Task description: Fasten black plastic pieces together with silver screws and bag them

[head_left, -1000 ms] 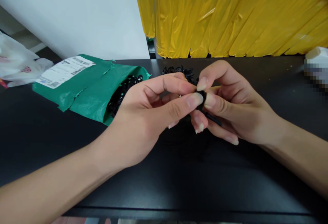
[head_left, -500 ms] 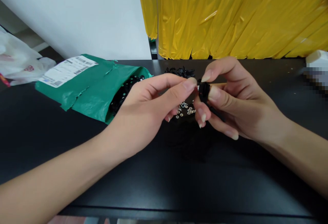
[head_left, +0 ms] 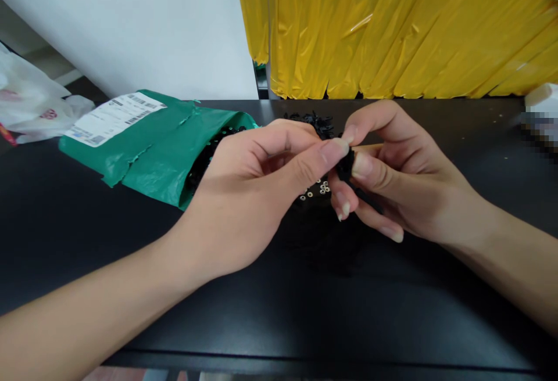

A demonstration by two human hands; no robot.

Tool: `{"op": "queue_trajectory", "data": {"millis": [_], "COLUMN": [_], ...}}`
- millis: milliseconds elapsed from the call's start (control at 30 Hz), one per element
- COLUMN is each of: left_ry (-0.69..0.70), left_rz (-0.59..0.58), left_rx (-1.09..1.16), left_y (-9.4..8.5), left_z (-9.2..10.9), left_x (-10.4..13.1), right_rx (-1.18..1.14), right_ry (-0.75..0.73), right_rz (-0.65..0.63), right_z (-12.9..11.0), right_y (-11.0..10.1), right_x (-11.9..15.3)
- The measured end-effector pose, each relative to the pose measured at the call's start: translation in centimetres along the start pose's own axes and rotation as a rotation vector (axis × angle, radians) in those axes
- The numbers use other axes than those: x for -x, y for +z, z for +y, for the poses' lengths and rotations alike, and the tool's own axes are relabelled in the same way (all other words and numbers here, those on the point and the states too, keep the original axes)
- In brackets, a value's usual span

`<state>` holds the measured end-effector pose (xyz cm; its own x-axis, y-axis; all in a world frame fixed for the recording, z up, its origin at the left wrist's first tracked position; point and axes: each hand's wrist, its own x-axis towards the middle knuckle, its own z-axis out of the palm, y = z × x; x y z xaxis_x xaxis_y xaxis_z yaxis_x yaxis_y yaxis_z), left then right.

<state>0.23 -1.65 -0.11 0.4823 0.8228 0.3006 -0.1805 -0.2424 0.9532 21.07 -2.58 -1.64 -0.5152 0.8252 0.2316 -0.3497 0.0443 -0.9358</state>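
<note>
a: widest first: black tabletop (head_left: 279, 311) across the whole view, yellow plastic sheeting (head_left: 392, 27) hanging behind, white wall (head_left: 131, 21) to the left of it.

b: next down: green mailer bag (head_left: 148, 143) lying on its side at left, torn open, white shipping label (head_left: 114, 118) on top, black bits spilling from the mouth. beyond it at the far left, a crumpled white plastic bag (head_left: 30, 108).

a: and against half a second ago?

b: left hand (head_left: 257, 195) slid to the right and closed back in; thumb tip now pressed against the small black part (head_left: 346, 163), where a sliver of gap showed before. fewer of the small metal eyelets (head_left: 317, 188) visible under the hands, now half hidden by the left fingers. bag, label and sheeting unmoved.

a: grips?

b: right hand (head_left: 392, 178) pinched shut on the small black part, index finger arched over the top, thumb flat on its near face, middle and ring fingers curled beneath. left hand pinched too, thumb and forefinger drawn together right at the part's left edge, touching it; impossible to tell whether anything sits between those two tips.

a: place of the part?

b: lifted off the tabletop, between both hands' fingertips, just above the eyelets and in front of a little heap of black pieces (head_left: 314, 121) at the table's back edge.
</note>
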Motion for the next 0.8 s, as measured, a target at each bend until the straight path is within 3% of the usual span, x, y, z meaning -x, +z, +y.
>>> {"op": "queue_trajectory", "data": {"millis": [133, 300, 500, 633, 800], "left_ry": [0.018, -0.079, -0.168, -0.235, -0.178], "left_rz": [0.045, 0.029, -0.022, -0.103, -0.001], "left_rx": [0.036, 0.257, 0.354, 0.324, 0.160], "left_y": [0.3, 0.5, 0.1, -0.4, -0.4], "left_z": [0.2, 0.0, 0.0, 0.2, 0.2], "left_x": [-0.2, -0.2, 0.0, -0.1, -0.5], "right_rx": [-0.022, -0.030, -0.005, 0.029, 0.078], "right_ry": [-0.004, -0.005, -0.024, -0.043, -0.085], "right_rz": [-0.028, -0.070, -0.090, -0.072, -0.039], "right_z": [0.1, 0.2, 0.1, -0.1, -0.3], "right_y": [0.0, -0.1, -0.1, -0.1, -0.2], "right_x": [0.0, 0.0, 0.1, 0.2, 0.3]}}
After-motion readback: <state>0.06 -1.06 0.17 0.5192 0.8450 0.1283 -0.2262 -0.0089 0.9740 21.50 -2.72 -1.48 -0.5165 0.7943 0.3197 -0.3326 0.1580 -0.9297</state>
